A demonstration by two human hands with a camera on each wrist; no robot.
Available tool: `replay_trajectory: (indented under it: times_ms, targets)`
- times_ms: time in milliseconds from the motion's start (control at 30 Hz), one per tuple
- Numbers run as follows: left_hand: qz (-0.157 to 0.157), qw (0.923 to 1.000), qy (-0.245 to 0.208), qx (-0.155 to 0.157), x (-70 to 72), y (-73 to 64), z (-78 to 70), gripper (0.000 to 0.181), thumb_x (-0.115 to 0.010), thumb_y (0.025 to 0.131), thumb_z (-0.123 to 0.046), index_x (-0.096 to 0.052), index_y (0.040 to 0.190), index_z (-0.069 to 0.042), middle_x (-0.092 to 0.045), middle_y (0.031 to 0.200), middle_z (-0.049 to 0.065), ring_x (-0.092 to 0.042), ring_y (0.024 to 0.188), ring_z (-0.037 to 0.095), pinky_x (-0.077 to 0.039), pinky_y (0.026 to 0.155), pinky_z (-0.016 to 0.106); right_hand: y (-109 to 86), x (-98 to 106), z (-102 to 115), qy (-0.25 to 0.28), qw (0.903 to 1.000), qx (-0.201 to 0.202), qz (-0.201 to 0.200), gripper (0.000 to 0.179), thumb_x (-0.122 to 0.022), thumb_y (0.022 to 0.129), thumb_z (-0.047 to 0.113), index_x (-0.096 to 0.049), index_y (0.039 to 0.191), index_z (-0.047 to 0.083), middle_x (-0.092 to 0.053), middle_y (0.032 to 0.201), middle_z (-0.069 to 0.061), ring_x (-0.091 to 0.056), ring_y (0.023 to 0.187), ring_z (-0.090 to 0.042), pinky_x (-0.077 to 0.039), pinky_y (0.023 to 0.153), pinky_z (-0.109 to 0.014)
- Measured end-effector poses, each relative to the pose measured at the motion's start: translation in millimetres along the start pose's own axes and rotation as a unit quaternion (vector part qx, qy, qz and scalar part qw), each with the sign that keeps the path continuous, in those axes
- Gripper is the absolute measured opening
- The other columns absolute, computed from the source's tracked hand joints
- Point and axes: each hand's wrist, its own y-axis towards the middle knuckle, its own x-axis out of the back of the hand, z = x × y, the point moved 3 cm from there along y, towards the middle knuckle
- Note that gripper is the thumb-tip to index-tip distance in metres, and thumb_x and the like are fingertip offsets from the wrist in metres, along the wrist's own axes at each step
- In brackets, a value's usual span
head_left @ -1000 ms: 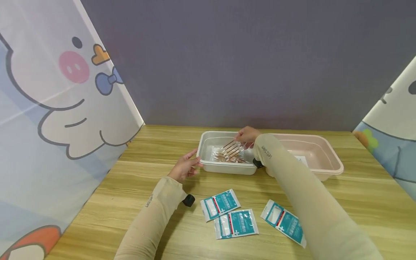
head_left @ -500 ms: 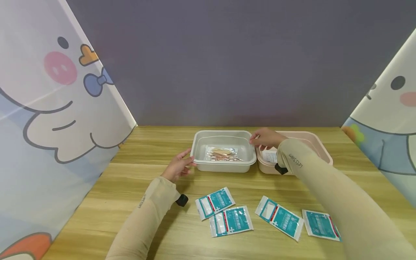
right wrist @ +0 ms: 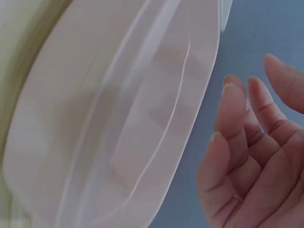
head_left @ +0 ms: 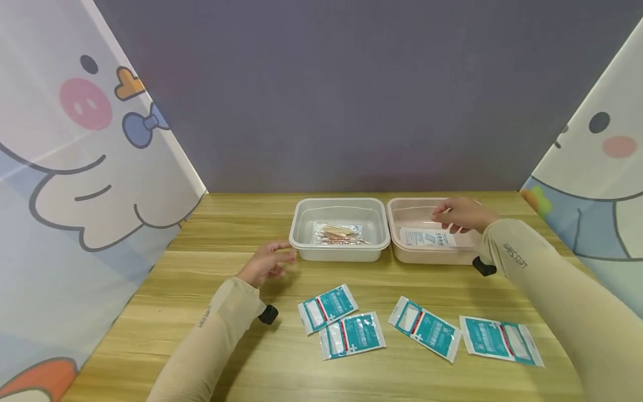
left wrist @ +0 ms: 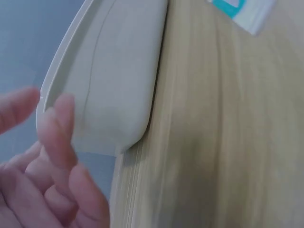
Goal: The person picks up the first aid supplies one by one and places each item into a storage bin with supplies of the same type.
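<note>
Holds the left hand at the near left corner of the white plastic basin, perhaps touching it, cannot tell, with fingers loosely bent and spread. Poises the right hand over the pink plastic basin, with fingers gently curved, apart from the thumb. Has cotton swabs atop a clear packet inside the white basin, a printed packet inside the pink, and four teal-and-white sachets on the worktop.

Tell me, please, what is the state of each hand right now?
Left hand: open, holding nothing, beside the white tray.
Right hand: open, holding nothing, over the pink tray.
</note>
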Motion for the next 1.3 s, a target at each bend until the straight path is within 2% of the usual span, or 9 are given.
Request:
replay_trajectory:
  times_ms: [167, 300, 533, 767, 967, 1000, 1100, 1200, 1300]
  targets:
    - [0.039, 0.9977, 0.055, 0.007, -1.2, -8.6, 7.3, 0.057, -0.061, 0.093, -0.013, -0.038, 0.144, 0.000, -0.067, 0.101, 0.013, -0.050, 0.047, 0.007, -0.039, 0.051, 0.021, -16.0, 16, -22, 0.011, 0.9998, -0.015, -0.010, 0.040, -0.054, 0.098, 0.024, -0.049, 0.120, -0.009, -0.059, 0.087, -0.007, -0.056, 0.069, -0.017, -0.047, 0.059, -0.031]
    - [0.048, 0.9950, 0.087, 0.011, -0.8, -15.9, 14.8, 0.057, -0.063, 0.092, -0.014, -0.041, 0.142, 0.001, -0.068, 0.097, 0.010, -0.048, 0.048, 0.008, -0.039, 0.050, 0.022, -27.0, 27, -38, 0.000, 0.9995, -0.023, -0.023, 0.045, -0.055, 0.098, 0.029, -0.049, 0.120, -0.010, -0.060, 0.087, -0.006, -0.057, 0.070, -0.017, -0.048, 0.059, -0.032]
    - [0.084, 0.9854, 0.143, -0.039, -3.3, -23.5, 15.6, 0.049, -0.061, 0.092, -0.009, -0.045, 0.135, 0.008, -0.065, 0.093, 0.010, -0.045, 0.056, 0.011, -0.039, 0.052, 0.022, -41.9, 40, -56, 0.030, 0.9984, -0.036, -0.032, 0.054, -0.052, 0.100, 0.024, -0.036, 0.134, -0.013, -0.064, 0.093, -0.007, -0.060, 0.069, -0.015, -0.049, 0.059, -0.032]
    - [0.120, 0.9612, 0.225, -0.106, -13.1, -26.2, 12.7, 0.043, -0.062, 0.088, -0.005, -0.052, 0.127, 0.010, -0.067, 0.090, 0.007, -0.057, 0.074, 0.014, -0.047, 0.066, 0.028, -57.8, 44, -76, 0.074, 0.9956, -0.047, -0.031, 0.068, -0.051, 0.100, 0.029, -0.019, 0.146, -0.010, -0.064, 0.105, -0.004, -0.063, 0.077, -0.016, -0.052, 0.067, -0.034]
    - [0.099, 0.9394, 0.297, -0.140, -22.6, -30.1, 12.0, 0.035, -0.070, 0.086, -0.011, -0.064, 0.118, 0.001, -0.067, 0.087, 0.004, -0.059, 0.078, 0.013, -0.049, 0.070, 0.030, -69.7, 38, -101, 0.113, 0.9910, -0.063, -0.034, 0.074, -0.053, 0.100, 0.032, -0.012, 0.149, -0.006, -0.064, 0.103, -0.002, -0.066, 0.075, -0.015, -0.055, 0.068, -0.034]
    - [0.093, 0.9364, 0.308, -0.140, -23.8, -30.8, 11.5, 0.034, -0.071, 0.086, -0.012, -0.065, 0.117, -0.001, -0.067, 0.087, 0.003, -0.059, 0.078, 0.013, -0.049, 0.070, 0.030, -70.8, 36, -106, 0.124, 0.9898, -0.062, -0.033, 0.073, -0.053, 0.100, 0.032, -0.014, 0.151, -0.003, -0.064, 0.103, -0.001, -0.066, 0.076, -0.014, -0.055, 0.069, -0.034]
    - [0.085, 0.9284, 0.335, -0.137, -27.4, -32.2, 9.8, 0.031, -0.072, 0.085, -0.013, -0.068, 0.114, -0.005, -0.067, 0.089, 0.002, -0.059, 0.079, 0.012, -0.049, 0.070, 0.031, -73.1, 27, -120, 0.171, 0.9832, -0.054, -0.033, 0.051, -0.053, 0.100, 0.029, -0.033, 0.147, 0.023, -0.064, 0.098, 0.007, -0.066, 0.078, -0.013, -0.055, 0.071, -0.033]
    - [0.088, 0.9232, 0.348, -0.137, -31.3, -33.5, 6.6, 0.030, -0.072, 0.084, -0.012, -0.070, 0.113, -0.005, -0.067, 0.089, 0.002, -0.058, 0.078, 0.011, -0.049, 0.070, 0.030, -76.2, 17, -132, 0.220, 0.9746, -0.030, -0.030, 0.030, -0.051, 0.101, 0.026, -0.045, 0.120, 0.049, -0.064, 0.093, 0.013, -0.066, 0.078, -0.014, -0.054, 0.070, -0.030]
    - [0.093, 0.9180, 0.358, -0.142, -35.4, -33.7, 3.6, 0.030, -0.073, 0.084, -0.011, -0.070, 0.112, -0.004, -0.068, 0.087, 0.001, -0.058, 0.076, 0.011, -0.048, 0.069, 0.029, -77.6, 9, -139, 0.260, 0.9653, -0.002, -0.027, 0.034, -0.049, 0.102, 0.023, -0.051, 0.106, 0.057, -0.065, 0.092, 0.014, -0.065, 0.075, -0.014, -0.053, 0.068, -0.028]
